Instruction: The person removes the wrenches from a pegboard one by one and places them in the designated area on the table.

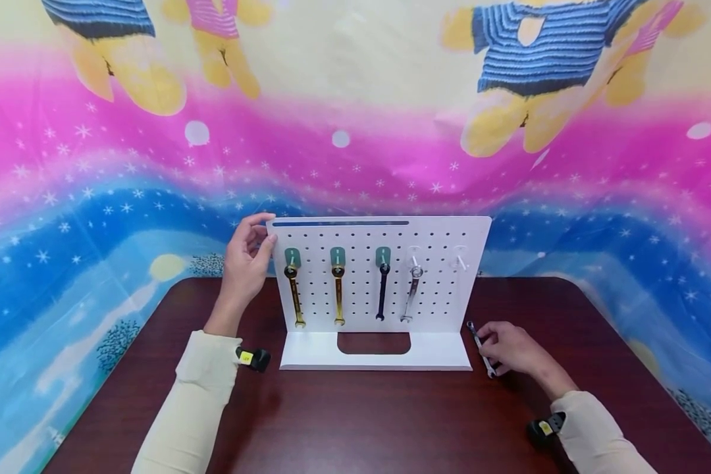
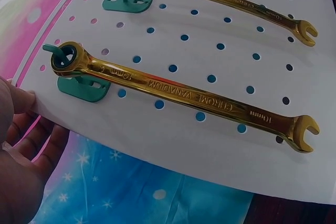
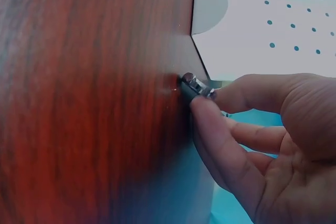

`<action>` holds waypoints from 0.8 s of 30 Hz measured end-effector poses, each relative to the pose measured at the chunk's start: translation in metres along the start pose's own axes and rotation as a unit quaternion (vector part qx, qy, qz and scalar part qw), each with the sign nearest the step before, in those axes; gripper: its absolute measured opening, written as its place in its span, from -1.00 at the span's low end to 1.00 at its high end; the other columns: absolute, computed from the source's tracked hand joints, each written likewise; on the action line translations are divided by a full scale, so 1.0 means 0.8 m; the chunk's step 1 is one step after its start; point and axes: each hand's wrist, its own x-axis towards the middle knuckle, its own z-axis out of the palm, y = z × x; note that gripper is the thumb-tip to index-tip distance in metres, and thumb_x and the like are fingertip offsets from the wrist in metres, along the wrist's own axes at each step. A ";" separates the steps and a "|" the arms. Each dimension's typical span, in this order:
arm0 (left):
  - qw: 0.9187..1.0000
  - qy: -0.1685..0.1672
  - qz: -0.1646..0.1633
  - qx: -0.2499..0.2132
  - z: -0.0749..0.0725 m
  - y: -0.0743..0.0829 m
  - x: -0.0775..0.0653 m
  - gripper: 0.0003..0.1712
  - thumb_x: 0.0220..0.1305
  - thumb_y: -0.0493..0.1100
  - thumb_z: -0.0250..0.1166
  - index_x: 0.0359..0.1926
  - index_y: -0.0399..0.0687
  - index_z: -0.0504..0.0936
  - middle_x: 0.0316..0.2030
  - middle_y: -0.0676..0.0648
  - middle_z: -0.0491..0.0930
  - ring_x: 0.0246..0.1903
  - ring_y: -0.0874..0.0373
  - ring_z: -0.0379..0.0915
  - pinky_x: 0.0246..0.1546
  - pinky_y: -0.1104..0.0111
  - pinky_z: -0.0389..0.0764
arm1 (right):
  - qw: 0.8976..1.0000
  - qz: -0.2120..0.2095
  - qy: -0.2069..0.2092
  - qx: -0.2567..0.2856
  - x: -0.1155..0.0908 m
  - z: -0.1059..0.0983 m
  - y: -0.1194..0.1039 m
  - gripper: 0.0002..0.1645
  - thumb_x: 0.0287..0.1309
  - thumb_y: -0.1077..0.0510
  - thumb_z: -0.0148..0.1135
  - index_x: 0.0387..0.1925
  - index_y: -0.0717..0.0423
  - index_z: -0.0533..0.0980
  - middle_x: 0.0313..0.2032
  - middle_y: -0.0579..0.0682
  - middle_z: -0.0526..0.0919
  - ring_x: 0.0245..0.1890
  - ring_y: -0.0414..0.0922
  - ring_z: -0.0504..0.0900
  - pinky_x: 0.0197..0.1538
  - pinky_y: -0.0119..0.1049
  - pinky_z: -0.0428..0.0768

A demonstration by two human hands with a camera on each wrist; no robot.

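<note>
At the upper left edge of a white pegboard stand (image 1: 367,303), my left hand (image 1: 243,263) grips the board, thumb in front and fingers behind. Two gold combination wrenches (image 1: 296,296) hang closest to that hand; the left wrist view shows the outer gold wrench (image 2: 173,94) with its ring end on a green hook (image 2: 86,88). Right of the stand, my right hand (image 1: 512,347) pinches a silver combination wrench (image 1: 481,349) low over the table. Seen end-on in the right wrist view, this silver wrench (image 3: 197,84) sits between thumb and fingertips.
A black wrench (image 1: 382,293) and another silver wrench (image 1: 412,296) hang farther right on the board. The rightmost clear hook (image 1: 459,259) carries nothing. The stand's base has a cutout and rests on a dark red-brown table (image 1: 367,421). Behind hangs a printed cloth (image 1: 343,171).
</note>
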 end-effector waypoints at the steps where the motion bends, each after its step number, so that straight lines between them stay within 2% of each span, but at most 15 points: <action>1: 1.000 0.000 0.000 -0.001 0.000 -0.001 0.000 -0.56 0.53 -0.32 0.19 0.35 -0.04 0.49 -0.08 -0.25 0.59 -0.12 -0.01 0.58 -0.18 0.40 0.50 | 1.000 0.003 0.004 -0.005 0.000 0.000 -0.001 -0.59 0.23 0.36 0.24 0.09 0.48 0.47 -0.34 0.12 0.61 -0.43 -0.03 0.64 -0.45 -0.12 0.70; 9: 1.000 0.003 -0.005 0.003 0.000 -0.002 0.001 -0.57 0.53 -0.33 0.18 0.35 -0.07 0.49 -0.08 -0.24 0.61 -0.09 -0.03 0.60 -0.16 0.39 0.51 | 1.000 -0.001 0.011 -0.028 -0.001 0.000 0.002 -0.60 0.21 0.35 0.29 0.06 0.45 0.50 -0.40 0.09 0.59 -0.48 -0.04 0.62 -0.48 -0.13 0.69; 14: 1.000 -0.001 0.000 0.005 -0.001 -0.004 0.002 -0.58 0.54 -0.28 0.19 0.34 -0.04 0.50 -0.10 -0.19 0.62 -0.08 0.00 0.61 -0.13 0.37 0.54 | 0.999 -0.005 0.018 -0.043 -0.003 0.000 -0.001 -0.63 0.26 0.30 0.31 0.06 0.40 0.52 -0.40 0.07 0.60 -0.47 -0.05 0.59 -0.47 -0.14 0.68; 18: 1.000 -0.002 0.004 -0.001 -0.001 -0.005 0.002 -0.58 0.54 -0.28 0.19 0.34 -0.03 0.50 -0.10 -0.18 0.62 -0.09 0.00 0.61 -0.13 0.37 0.55 | 0.996 -0.043 0.038 -0.075 -0.004 0.000 -0.006 -0.70 0.35 0.22 0.30 0.02 0.32 0.58 -0.45 0.02 0.60 -0.54 -0.07 0.57 -0.48 -0.17 0.64; 22: 1.000 -0.002 0.004 -0.002 -0.001 -0.005 0.001 -0.57 0.54 -0.29 0.19 0.35 -0.01 0.50 -0.09 -0.19 0.61 -0.08 0.00 0.60 -0.12 0.37 0.55 | 0.987 -0.098 0.069 -0.109 -0.002 0.002 -0.018 -0.75 0.38 0.18 0.29 0.00 0.23 0.63 -0.51 -0.05 0.58 -0.60 -0.12 0.52 -0.45 -0.19 0.55; 24: 1.000 -0.002 0.002 -0.001 -0.001 -0.003 0.002 -0.57 0.53 -0.30 0.19 0.35 0.00 0.49 -0.08 -0.21 0.61 -0.08 -0.01 0.60 -0.12 0.37 0.54 | 0.982 -0.126 0.084 -0.114 -0.001 0.004 -0.026 -0.76 0.38 0.20 0.29 0.00 0.21 0.64 -0.47 -0.05 0.61 -0.63 -0.13 0.50 -0.40 -0.19 0.53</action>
